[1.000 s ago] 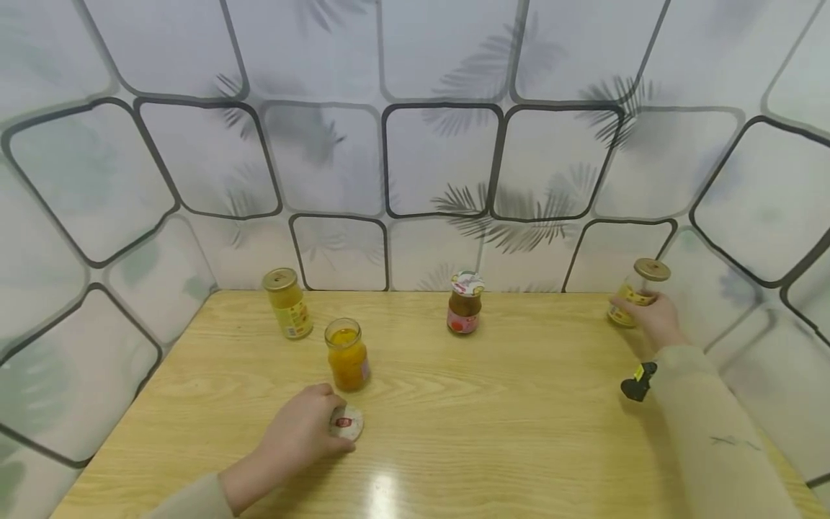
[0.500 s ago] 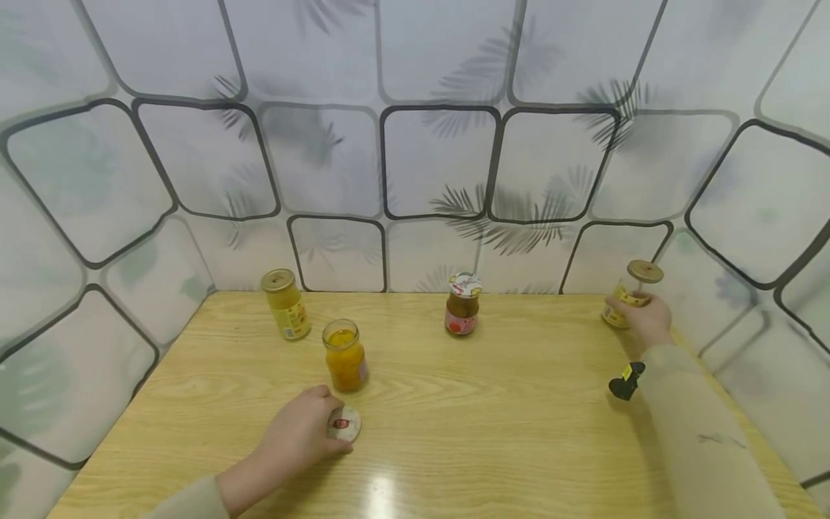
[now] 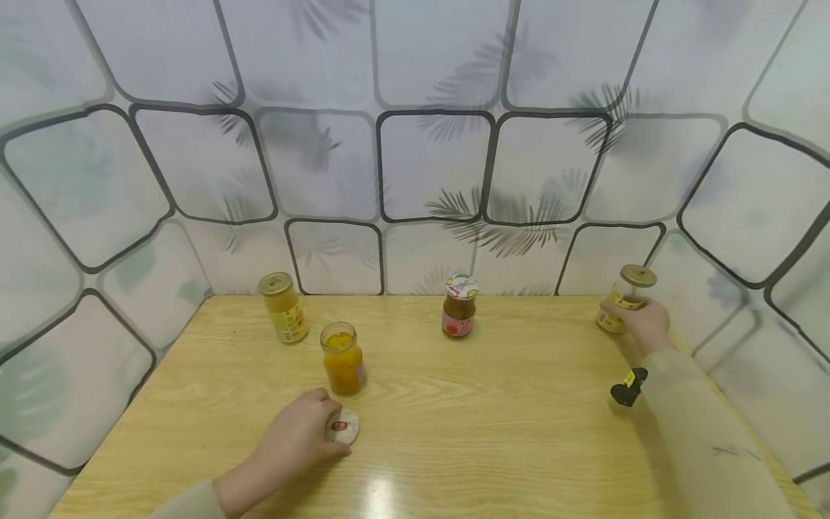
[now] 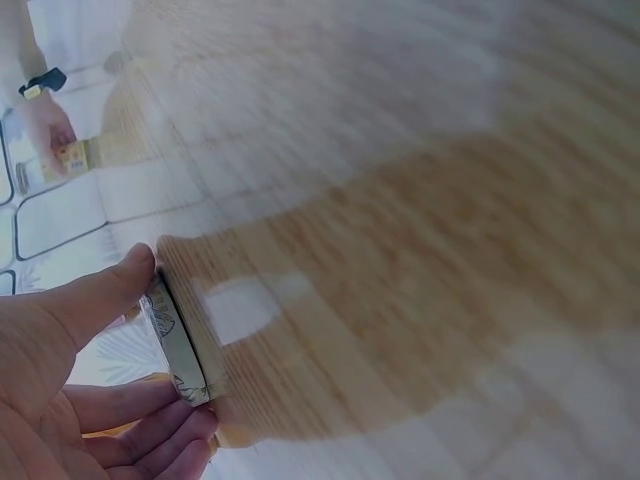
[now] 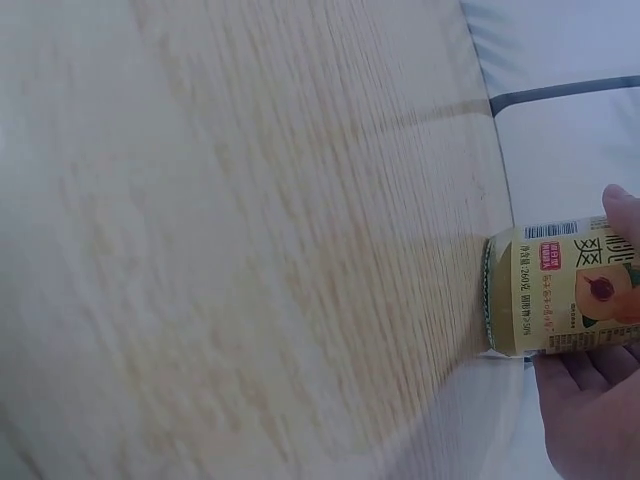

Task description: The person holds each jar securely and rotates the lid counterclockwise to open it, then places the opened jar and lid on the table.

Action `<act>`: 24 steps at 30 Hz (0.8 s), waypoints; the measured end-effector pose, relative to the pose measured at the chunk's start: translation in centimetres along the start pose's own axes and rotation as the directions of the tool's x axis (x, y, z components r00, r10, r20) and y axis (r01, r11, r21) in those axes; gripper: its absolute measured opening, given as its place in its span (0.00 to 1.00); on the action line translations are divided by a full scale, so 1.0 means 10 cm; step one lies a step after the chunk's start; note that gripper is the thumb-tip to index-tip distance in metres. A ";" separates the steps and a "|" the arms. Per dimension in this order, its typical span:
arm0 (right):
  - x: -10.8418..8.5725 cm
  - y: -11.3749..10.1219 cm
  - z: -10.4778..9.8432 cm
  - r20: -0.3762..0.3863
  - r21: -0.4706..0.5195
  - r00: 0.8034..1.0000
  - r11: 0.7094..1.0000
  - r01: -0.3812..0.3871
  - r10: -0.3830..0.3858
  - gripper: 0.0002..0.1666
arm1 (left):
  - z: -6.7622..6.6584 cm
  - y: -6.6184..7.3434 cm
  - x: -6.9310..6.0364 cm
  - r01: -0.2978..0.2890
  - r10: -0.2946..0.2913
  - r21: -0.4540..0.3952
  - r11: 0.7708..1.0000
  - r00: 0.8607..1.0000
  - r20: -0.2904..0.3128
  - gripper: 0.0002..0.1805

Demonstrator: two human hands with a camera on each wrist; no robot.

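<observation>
Left hand [image 3: 293, 434]'s got a lid [image 3: 344, 427] pinched thumb-to-fingers near an open jar [image 3: 344, 369]; right hand [image 3: 648, 323]'s curled snugly round a capped jar [image 5: 555, 288], way across the table [image 3: 480, 425].

Indoor tabletop corner, screened on three sides; can't tell if home, lab or studio. Pale grey-white wall covering [image 3: 434, 166] printed with dark rounded-rectangle outlines and shadowy palm fronds wraps back, left and right. Light-yellow wood-grain tabletop [image 3: 506, 404] runs up to it; bright white reflection [image 3: 380, 497] on the glossy surface suggests a lamp overhead. Small black device with a yellow patch [image 3: 629, 387] by the right cuff reads as recording gear. Kitchen-type goods only: glass jar with a cream-yellow fruit label [image 5: 565, 290], open glass jar of orange contents [image 3: 342, 364], brown jar with a pink label [image 3: 458, 310].
</observation>
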State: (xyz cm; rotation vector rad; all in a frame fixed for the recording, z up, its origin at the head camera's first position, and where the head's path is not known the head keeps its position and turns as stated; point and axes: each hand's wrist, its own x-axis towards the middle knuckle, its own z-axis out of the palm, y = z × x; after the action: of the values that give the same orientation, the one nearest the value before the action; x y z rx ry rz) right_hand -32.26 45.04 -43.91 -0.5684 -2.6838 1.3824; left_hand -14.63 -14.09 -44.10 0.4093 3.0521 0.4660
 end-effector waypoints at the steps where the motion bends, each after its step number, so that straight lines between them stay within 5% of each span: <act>1: -0.01 -0.01 0.00 -0.003 -0.011 1.000 1.000 0.001 -0.001 0.51 | 0.00 0.00 0.00 0.000 0.000 -0.003 1.000 1.000 0.000 0.34; 10: -0.08 -0.23 -0.02 -0.043 0.049 0.999 0.998 0.024 -0.022 0.50 | -0.04 0.00 0.01 0.021 -0.020 -0.046 0.999 1.000 0.017 0.36; 16: -0.13 -0.43 -0.11 -0.047 -0.003 0.996 0.997 0.071 -0.071 0.51 | -0.04 0.00 0.02 0.034 -0.033 -0.064 0.997 0.999 0.023 0.36; 24: -0.25 -0.89 -0.23 -0.025 0.009 0.994 0.994 0.105 -0.104 0.52 | -0.04 -0.03 0.03 0.033 -0.031 -0.072 0.997 0.999 0.022 0.36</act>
State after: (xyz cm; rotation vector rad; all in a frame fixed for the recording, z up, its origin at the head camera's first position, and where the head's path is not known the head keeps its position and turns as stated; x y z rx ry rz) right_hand -32.07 41.19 -35.17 -0.4341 -2.6436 1.3529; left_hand -15.02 -14.39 -43.85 0.3597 3.0059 0.5650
